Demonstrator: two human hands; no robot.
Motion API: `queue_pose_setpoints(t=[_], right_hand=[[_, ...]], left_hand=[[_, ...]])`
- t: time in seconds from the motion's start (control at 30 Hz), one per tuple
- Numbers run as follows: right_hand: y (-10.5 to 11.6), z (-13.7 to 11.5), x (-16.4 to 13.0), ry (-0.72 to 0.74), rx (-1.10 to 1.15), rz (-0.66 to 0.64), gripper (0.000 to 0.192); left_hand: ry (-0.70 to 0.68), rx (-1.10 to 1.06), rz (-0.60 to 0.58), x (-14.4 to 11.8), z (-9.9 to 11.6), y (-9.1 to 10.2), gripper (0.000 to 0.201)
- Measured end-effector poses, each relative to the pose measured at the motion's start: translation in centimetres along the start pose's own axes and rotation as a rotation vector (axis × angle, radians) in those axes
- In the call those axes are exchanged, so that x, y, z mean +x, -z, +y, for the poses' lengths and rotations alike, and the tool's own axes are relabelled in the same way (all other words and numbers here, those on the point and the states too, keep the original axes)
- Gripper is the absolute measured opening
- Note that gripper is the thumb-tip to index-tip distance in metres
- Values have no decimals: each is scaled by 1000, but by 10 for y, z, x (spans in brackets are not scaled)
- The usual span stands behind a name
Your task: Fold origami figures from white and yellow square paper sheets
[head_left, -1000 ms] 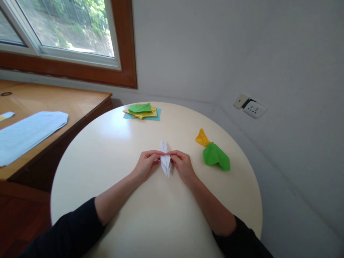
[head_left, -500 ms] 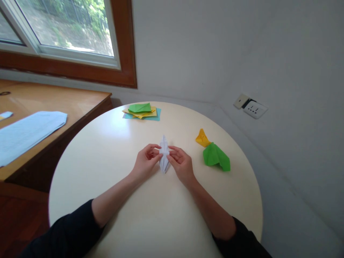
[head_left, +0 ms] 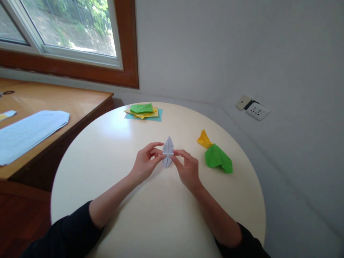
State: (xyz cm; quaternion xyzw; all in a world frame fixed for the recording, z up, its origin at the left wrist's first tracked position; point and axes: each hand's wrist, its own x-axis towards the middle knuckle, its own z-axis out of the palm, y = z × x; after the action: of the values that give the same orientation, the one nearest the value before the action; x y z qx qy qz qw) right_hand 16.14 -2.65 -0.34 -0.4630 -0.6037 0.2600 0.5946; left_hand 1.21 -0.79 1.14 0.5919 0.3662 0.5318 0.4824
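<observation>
A small piece of folded white paper (head_left: 168, 146), pointed at its far and near ends, is held over the middle of the round table. My left hand (head_left: 147, 160) pinches its left edge between thumb and fingers. On the opposite edge, my right hand (head_left: 187, 168) grips it the same way, so both hands are closed on the paper. A crease or fold runs across it between the two thumbs. To the right of my right hand lie a green folded paper (head_left: 217, 157) and a yellow folded paper (head_left: 204, 139), touching each other.
The round cream table (head_left: 150, 215) carries a stack of coloured papers (head_left: 143, 111) at its far edge. At left, a wooden desk (head_left: 80, 98) holds a pale blue folded item (head_left: 34, 132) and part of a pair of scissors (head_left: 8, 92). A wall socket (head_left: 257, 110) is at right.
The white paper now looks shorter at its near end and wider at its far half, with a fold across the middle. Both hands keep hold of it. The view has shifted slightly.
</observation>
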Motion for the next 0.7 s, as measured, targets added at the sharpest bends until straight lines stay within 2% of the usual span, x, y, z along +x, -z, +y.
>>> queue_pose_setpoints(t=[0.13,0.27,0.33,0.47,0.63,0.7], right_hand=[[0,-7,0,139,-85,17,6],[1,-10,0,268,-178,64,10],[2,-9,-1,301,-216,79,12],[0,-7,-4,314,-173,15,15],[-1,-2,-6,265,-120,24,14],[0,0,-6,254,-108,33,15]], left_hand=[[-70,52,26,0,4,0,12],[-169,87,33,-1,5,0,6],[-158,95,27,-1,4,0,8],[-116,27,18,-3,1,0,8],[24,-91,-60,-5,3,-2,19],[39,-95,-81,-5,3,-2,22]])
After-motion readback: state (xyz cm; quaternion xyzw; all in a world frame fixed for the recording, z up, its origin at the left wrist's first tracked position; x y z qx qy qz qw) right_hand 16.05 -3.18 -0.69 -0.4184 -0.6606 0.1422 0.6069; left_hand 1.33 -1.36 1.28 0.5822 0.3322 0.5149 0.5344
